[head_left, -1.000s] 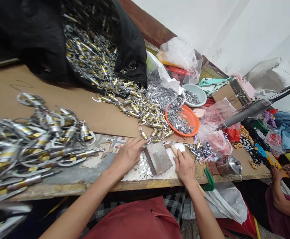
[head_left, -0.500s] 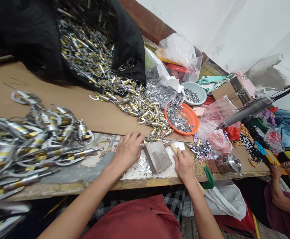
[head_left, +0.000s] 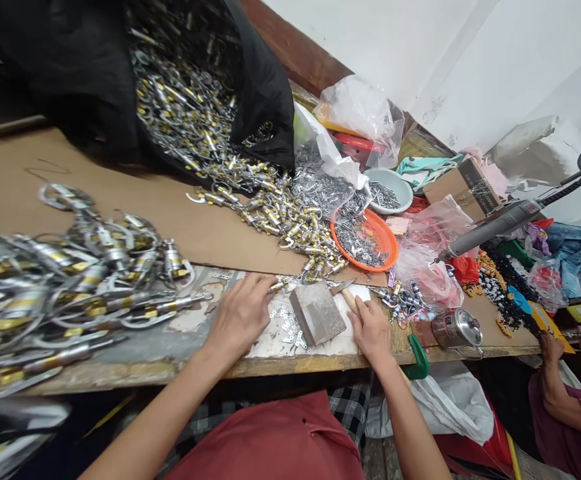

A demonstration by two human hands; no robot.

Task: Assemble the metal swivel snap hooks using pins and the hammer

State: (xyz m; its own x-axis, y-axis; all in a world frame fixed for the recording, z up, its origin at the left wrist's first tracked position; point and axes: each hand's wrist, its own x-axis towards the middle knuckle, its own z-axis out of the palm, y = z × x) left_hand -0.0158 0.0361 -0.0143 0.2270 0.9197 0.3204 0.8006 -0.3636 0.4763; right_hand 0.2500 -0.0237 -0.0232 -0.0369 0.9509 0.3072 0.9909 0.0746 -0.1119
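Note:
My right hand (head_left: 372,330) is wrapped around the wooden handle of a hammer (head_left: 351,301), whose narrow metal head points away from me. Just left of it, a worn square metal block (head_left: 317,315) rests on the bench. My left hand (head_left: 243,313) is over the bench on the block's left side, fingers closed on a small silver-and-yellow metal hook piece (head_left: 278,285) that sticks out toward the block; the fingers hide part of it. Small flat metal plates with holes (head_left: 290,328) lie between that hand and the block.
Finished-looking hook pieces (head_left: 95,273) are heaped at left; more spill from a black bag (head_left: 265,73). An orange tray (head_left: 393,243) and a grey bowl (head_left: 405,190) hold small metal parts. A grey tool (head_left: 490,230) hangs at right, above a lidded metal mug (head_left: 458,328). Another person's hands (head_left: 553,347) are far right.
My left hand has moved left and slightly toward me, away from the block, with the hook piece between its fingers. My right hand stays on the hammer; the view has shifted slightly.

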